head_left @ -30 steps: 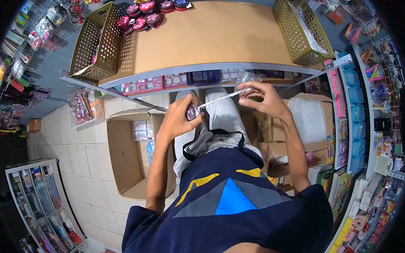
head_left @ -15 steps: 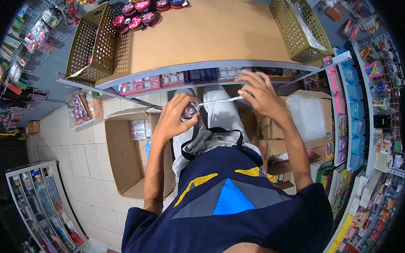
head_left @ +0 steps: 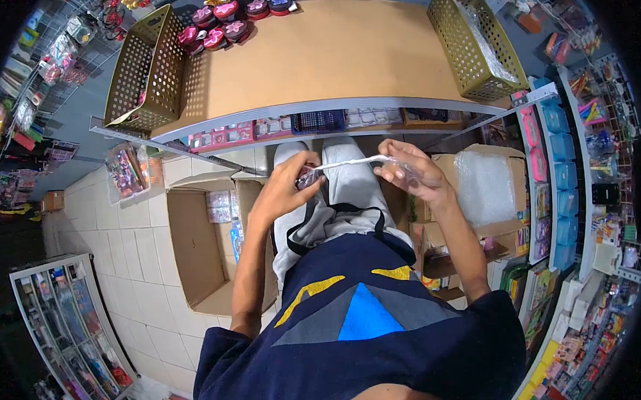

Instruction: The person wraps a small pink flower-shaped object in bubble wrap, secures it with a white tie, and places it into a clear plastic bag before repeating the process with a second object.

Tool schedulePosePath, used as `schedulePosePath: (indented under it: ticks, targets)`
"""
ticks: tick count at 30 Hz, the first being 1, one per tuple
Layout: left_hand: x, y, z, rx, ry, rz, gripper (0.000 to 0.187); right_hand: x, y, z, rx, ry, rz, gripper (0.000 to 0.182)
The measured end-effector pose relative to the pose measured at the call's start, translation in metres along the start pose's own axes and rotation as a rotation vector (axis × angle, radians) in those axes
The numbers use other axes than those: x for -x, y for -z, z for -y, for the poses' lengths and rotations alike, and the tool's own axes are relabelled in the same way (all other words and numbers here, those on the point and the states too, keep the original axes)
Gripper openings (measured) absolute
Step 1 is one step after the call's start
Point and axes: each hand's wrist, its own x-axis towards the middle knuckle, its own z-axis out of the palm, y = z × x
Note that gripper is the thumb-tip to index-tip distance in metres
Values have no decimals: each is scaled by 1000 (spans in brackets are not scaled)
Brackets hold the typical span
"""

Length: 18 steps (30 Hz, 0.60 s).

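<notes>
In the head view, my left hand (head_left: 285, 187) is closed around a small, dark purplish item wrapped in clear plastic (head_left: 307, 178); the fingers cover part of it. From that item a tightly twisted strand of the clear plastic (head_left: 351, 162) stretches across above my lap. Its far end is pinched in the fingers of my right hand (head_left: 418, 173), and a loose, see-through flap of plastic hangs by the palm. Both hands are held in front of the table edge, over my grey trousers (head_left: 350, 188).
Ahead stands a tan tabletop (head_left: 328, 49) bearing several flower-topped round boxes (head_left: 215, 38). Olive perforated baskets stand at its left (head_left: 165, 78) and right (head_left: 480, 61) ends. Open cardboard boxes lie left (head_left: 198, 255) and right (head_left: 437, 241) of my legs, with bubble wrap (head_left: 484, 186) on the right.
My right hand has turned, its raised fingers curling down and inward around the twisted plastic end. My left hand has rotated slightly, so less of the wrapped item shows.
</notes>
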Motion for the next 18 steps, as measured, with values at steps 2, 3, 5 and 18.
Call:
schedulePosePath:
  ticks: [2,3,5,18]
  targets:
    - [0,-4,-5,58,-134,-55,29,1,19,-13,-285,58,214,47]
    - [-1,-4,-4,61,-169,-53,30,6,13,-14,-350,62,208,53]
    - [1,-1,-5,40,-190,2,29,9,5,-12,-396,117,383,73]
    - [5,-9,-3,-83,-214,59,23,5,0,-14,648,440,-461,9]
